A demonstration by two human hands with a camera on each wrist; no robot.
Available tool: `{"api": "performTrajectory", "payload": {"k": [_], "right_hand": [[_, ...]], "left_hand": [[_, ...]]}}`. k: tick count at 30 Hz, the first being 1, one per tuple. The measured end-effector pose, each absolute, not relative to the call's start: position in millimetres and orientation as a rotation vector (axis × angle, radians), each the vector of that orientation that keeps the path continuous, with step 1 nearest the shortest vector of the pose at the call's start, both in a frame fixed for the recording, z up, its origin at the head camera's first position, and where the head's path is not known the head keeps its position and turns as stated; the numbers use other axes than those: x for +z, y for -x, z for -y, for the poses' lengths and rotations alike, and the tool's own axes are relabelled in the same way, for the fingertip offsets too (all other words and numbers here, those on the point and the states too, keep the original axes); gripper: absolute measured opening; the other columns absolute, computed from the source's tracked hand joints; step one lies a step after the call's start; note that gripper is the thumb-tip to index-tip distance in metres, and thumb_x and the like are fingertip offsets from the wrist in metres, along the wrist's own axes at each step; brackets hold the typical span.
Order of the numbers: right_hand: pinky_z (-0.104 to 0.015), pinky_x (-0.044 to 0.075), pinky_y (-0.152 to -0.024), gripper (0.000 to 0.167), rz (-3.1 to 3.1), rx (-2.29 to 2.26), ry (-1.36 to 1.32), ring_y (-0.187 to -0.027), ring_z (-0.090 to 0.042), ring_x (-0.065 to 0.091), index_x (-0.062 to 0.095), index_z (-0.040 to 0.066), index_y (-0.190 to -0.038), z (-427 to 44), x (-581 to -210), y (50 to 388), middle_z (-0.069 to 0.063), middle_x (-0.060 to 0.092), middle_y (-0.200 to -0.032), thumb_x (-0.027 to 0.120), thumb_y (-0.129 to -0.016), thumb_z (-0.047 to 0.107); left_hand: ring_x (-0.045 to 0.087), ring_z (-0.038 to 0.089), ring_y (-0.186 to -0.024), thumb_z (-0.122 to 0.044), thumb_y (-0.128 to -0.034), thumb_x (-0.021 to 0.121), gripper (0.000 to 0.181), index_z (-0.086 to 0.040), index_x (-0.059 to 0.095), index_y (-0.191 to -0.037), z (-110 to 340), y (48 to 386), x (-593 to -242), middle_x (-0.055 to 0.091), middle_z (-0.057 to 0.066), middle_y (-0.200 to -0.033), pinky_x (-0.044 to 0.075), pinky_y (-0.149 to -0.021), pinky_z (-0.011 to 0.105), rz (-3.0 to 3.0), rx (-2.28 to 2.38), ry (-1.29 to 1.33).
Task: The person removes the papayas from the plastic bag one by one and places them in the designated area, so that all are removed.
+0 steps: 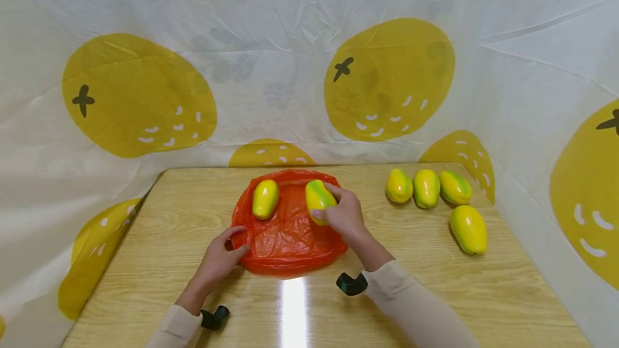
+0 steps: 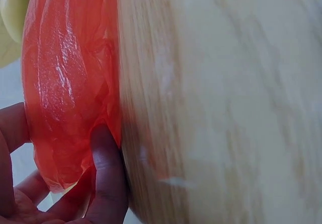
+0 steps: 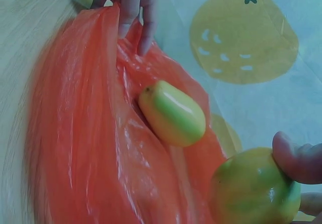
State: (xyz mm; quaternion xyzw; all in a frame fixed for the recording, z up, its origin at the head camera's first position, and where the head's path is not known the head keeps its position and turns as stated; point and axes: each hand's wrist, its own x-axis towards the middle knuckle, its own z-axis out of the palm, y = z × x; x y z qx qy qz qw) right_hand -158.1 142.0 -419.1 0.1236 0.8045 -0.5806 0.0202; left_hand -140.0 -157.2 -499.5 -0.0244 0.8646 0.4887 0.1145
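A red plastic bag [image 1: 290,265] lies spread with its mouth open on the table. My left hand [image 1: 220,259] grips the bag's left edge, with the thumb and fingers on either side of the film in the left wrist view. Over the right part of the bag, my right hand [image 1: 345,214] holds a yellow-green mango [image 1: 316,197] between thumb and fingers. Another mango [image 1: 265,199] lies inside the bag on the left; the right wrist view shows this mango [image 3: 172,114] against the red film. Whether the held mango touches the bag is unclear.
At the table's right side, three mangoes stand in a row, the middle mango [image 1: 426,189] among them, and one more mango [image 1: 469,230] lies nearer. A white cloth [image 1: 285,85] with yellow fruit prints hangs behind the wooden table [image 1: 188,208] and along its sides.
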Motion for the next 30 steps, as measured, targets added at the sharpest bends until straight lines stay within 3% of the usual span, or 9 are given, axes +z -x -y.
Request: {"api": "performTrajectory", "payload": {"k": [6, 30], "right_hand": [[-0.051, 0.051, -0.111, 0.081, -2.499, -1.811, -0.336, -0.125, -0.033, 0.054, 0.050, 0.015, -0.155, -161.1, -417.4, 152.1, -0.013, 0.056, -0.150, 0.083, -0.083, 0.005], [-0.055, 0.039, -0.121, 0.081, -2.528, -1.784, -0.349, -0.140, -0.035, 0.049, 0.045, 0.011, -0.158, -206.1, -417.2, 132.7, -0.015, 0.048, -0.161, 0.081, -0.086, 0.004]], "left_hand": [[0.055, 0.028, -0.108, -0.020, -0.0980, 0.069, 0.052, -0.013, 0.055, -0.148, 155.5, 140.6, -497.4, 0.052, 0.018, -0.142, 0.051, -0.073, 0.026, -2.541, 1.436, 0.078], [0.053, 0.028, -0.107, -0.018, -0.0976, 0.068, 0.049, -0.012, 0.058, -0.145, 153.1, 138.8, -494.9, 0.053, 0.018, -0.140, 0.050, -0.075, 0.027, -2.552, 1.438, 0.094]]}}
